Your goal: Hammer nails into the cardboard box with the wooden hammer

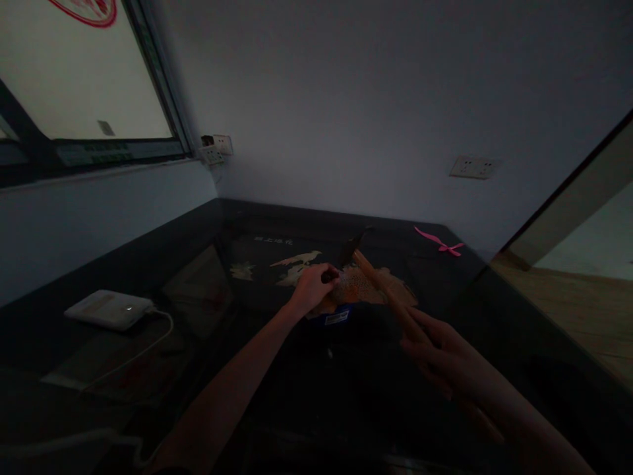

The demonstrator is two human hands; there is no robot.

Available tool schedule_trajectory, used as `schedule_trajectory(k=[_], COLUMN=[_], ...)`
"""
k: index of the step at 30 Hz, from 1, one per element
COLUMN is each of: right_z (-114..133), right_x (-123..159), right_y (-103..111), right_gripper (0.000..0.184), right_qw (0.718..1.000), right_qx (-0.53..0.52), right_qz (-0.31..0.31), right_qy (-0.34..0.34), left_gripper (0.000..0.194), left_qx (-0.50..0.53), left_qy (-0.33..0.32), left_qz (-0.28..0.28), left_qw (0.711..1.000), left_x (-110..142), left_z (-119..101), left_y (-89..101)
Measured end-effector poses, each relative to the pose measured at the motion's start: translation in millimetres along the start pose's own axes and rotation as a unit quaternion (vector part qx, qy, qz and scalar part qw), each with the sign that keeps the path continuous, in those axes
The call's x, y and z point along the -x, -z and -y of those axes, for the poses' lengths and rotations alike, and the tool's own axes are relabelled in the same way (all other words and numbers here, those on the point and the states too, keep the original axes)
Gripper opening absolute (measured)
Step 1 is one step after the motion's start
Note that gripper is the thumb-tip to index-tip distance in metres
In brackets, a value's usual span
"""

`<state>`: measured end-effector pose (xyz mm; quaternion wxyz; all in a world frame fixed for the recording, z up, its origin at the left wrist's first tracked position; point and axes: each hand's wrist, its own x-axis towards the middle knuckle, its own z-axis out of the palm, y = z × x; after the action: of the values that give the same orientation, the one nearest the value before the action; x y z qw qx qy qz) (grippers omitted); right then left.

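My right hand is wrapped round the wooden handle of a hammer. Its dark head is raised at the far end of the handle, close to my left hand. The fingers of that left hand are pinched together at the left part of a brown, speckled flat piece. Whatever they hold is too small and dim to make out. Under the near edge of the brown piece shows a blue item with a white label.
A white power bank with a white cable lies on the left of the glossy black table. Toward the back right rests a pink ribbon. Wall sockets are beyond the table, and a window stands at the left.
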<state>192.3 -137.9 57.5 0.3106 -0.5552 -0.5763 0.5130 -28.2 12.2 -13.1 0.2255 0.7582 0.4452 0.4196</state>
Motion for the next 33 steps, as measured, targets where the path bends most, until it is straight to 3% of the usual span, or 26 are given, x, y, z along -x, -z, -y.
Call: schedule_trajectory(k=[4, 9, 14, 22, 27, 33], right_z=[1.4, 1.7, -4.4, 0.9, 1.2, 3.5], right_x=[1.5, 3.1, -1.0, 2.4, 0.2, 4.4], right_y=[-0.3, 1.7, -1.9, 0.8, 1.9, 3.9], right_gripper=[0.062, 0.063, 0.066, 0.067, 0.056, 0.064], right_qw=[1.000, 0.999, 0.999, 0.999, 0.997, 0.999], right_qx=[0.014, 0.024, 0.039, 0.048, 0.056, 0.049], right_qz=[0.014, -0.031, 0.015, -0.019, -0.008, -0.017], right_qy=[-0.006, 0.011, -0.002, -0.005, 0.046, -0.008], left_gripper=[0.007, 0.009, 0.010, 0.008, 0.007, 0.008], left_qx=[-0.018, 0.015, -0.026, 0.005, -0.017, -0.002], left_qy=[-0.005, -0.005, 0.012, 0.000, 0.000, 0.004], left_qz=[0.008, 0.011, 0.005, 0.009, 0.013, 0.010], left_qw=[1.000, 1.000, 1.000, 1.000, 1.000, 1.000], left_x=[-0.1, 0.6, -0.8, -0.1, -0.9, -0.2], left_z=[-1.1, -3.8, -0.5, 2.2, 2.8, -0.2], left_y=[1.4, 2.3, -0.5, -0.8, -1.3, -0.7])
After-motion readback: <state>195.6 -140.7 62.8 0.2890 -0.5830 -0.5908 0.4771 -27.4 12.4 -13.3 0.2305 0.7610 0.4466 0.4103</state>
